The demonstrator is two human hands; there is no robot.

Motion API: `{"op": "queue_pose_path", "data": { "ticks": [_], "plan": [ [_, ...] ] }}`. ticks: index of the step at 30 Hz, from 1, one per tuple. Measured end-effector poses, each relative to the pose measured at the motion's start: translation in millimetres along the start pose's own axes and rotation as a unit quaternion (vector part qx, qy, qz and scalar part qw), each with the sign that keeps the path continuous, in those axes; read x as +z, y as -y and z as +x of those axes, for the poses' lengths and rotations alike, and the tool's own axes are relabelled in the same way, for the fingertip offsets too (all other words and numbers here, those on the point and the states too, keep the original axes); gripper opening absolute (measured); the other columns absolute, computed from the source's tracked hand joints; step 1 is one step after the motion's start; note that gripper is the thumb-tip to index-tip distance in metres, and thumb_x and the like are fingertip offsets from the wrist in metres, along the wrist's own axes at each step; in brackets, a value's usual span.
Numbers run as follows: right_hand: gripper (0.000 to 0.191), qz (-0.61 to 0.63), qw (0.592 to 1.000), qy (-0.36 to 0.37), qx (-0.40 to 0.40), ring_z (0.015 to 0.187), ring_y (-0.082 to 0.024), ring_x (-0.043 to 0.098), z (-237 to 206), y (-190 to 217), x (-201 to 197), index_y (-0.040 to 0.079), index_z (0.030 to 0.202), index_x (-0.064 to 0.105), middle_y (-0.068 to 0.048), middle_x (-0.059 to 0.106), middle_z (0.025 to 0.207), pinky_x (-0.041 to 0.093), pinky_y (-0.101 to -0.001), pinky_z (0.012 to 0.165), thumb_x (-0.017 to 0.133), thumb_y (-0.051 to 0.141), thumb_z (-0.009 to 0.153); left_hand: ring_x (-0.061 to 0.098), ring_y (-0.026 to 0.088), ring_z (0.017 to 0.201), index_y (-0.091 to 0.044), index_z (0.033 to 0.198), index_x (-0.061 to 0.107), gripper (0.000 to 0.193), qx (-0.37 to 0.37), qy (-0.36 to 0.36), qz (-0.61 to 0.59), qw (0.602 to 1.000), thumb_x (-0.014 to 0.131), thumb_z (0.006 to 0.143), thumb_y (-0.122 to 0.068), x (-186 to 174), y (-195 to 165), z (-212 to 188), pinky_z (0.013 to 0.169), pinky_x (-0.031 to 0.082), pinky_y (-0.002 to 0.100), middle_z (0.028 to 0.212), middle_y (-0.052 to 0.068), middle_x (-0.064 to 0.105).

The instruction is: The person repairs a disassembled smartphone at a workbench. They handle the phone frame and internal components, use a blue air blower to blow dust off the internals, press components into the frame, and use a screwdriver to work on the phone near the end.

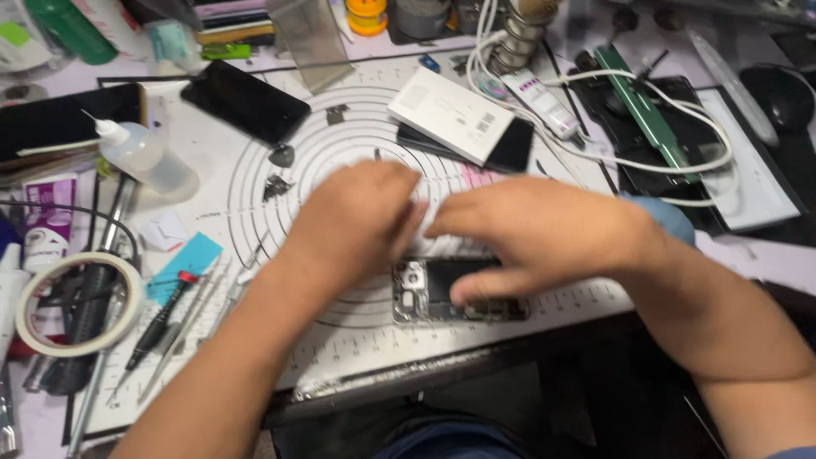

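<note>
White box beyond both hands

I am at a phone repair bench, a small electronics workshop. The surface carries a white work mat printed with rings and ruler marks. An opened phone with bare insides lies at the mat's lower middle, a dark phone sits upper left, and a white box upper centre. At the left edge lie a tape roll, a red-tipped screwdriver, tweezers and a squeeze bottle with needle tip. White cables loop at the upper right.
</note>
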State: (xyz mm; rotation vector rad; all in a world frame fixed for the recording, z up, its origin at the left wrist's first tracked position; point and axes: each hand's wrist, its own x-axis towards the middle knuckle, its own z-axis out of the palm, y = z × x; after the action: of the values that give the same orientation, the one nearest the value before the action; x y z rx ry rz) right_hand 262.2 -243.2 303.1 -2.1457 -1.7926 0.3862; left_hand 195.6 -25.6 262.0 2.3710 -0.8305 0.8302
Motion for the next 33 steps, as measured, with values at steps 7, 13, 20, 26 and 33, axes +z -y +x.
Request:
{"op": "queue_pose_path", "data": {
  "ticks": [7, 13, 20, 26, 33],
  "plan": [
    [0.082, -0.015, 0.995, 0.046, 0.082, 0.087, -0.038, 0.065, 4, 17, 10, -0.003, 0.125, 0.059, -0.017, 0.064, 0.104, 0.052, -0.0466, 0.074, 0.085, 0.049, 0.068, 0.063, 0.031, 0.075, -0.005, 0.082, 0.067, 0.008, -0.03, 0.113, -0.022, 0.993, 0.072, 0.084, -0.012, 14, 0, -23, 0.069, 0.05, 0.045, 0.075, 0.009, 0.065],
    [0.076, -0.028, 0.99, 0.084, 0.114, 0.092, -0.04, 0.065, 2, 5, 15, 0.0, 0.116, 0.061, -0.016, 0.064, 0.106, 0.053, -0.0459, 0.073, 0.084, 0.051, 0.064, 0.064, 0.032, 0.072, -0.005, 0.082, 0.068, 0.009, -0.02, 0.104, -0.027, 0.994, 0.071, 0.086, -0.012, 16, -4, -21, 0.067, 0.051, 0.045, 0.073, 0.01, 0.065],
    [0.081, -0.081, 0.988, 0.095, 0.087, 0.086, -0.037, 0.065, 6, 7, 21, -0.003, 0.111, 0.061, -0.016, 0.063, 0.105, 0.056, -0.0446, 0.069, 0.083, 0.061, 0.065, 0.065, 0.033, 0.073, -0.004, 0.081, 0.067, 0.01, 0.011, 0.113, -0.004, 0.994, 0.071, 0.087, -0.011, 28, -2, -30, 0.068, 0.052, 0.046, 0.074, 0.011, 0.066],
    [0.082, -0.114, 0.969, 0.153, 0.159, 0.092, -0.033, 0.066, 3, 6, 24, 0.0, 0.109, 0.061, -0.012, 0.062, 0.106, 0.057, -0.0426, 0.072, 0.082, 0.066, 0.064, 0.066, 0.033, 0.073, -0.005, 0.08, 0.068, 0.008, -0.005, 0.116, -0.006, 0.993, 0.071, 0.085, -0.01, 27, -4, -30, 0.068, 0.052, 0.046, 0.074, 0.011, 0.067],
    [0.102, -0.139, 0.96, 0.148, 0.195, 0.098, -0.032, 0.066, 4, -4, 42, 0.003, 0.127, 0.055, -0.012, 0.058, 0.114, 0.058, -0.0397, 0.077, 0.082, 0.071, 0.057, 0.071, 0.036, 0.075, -0.005, 0.083, 0.073, 0.018, -0.028, 0.164, 0.017, 0.986, 0.076, 0.066, -0.011, 38, 7, -30, 0.068, 0.057, 0.048, 0.078, 0.016, 0.072]
  ]
}}
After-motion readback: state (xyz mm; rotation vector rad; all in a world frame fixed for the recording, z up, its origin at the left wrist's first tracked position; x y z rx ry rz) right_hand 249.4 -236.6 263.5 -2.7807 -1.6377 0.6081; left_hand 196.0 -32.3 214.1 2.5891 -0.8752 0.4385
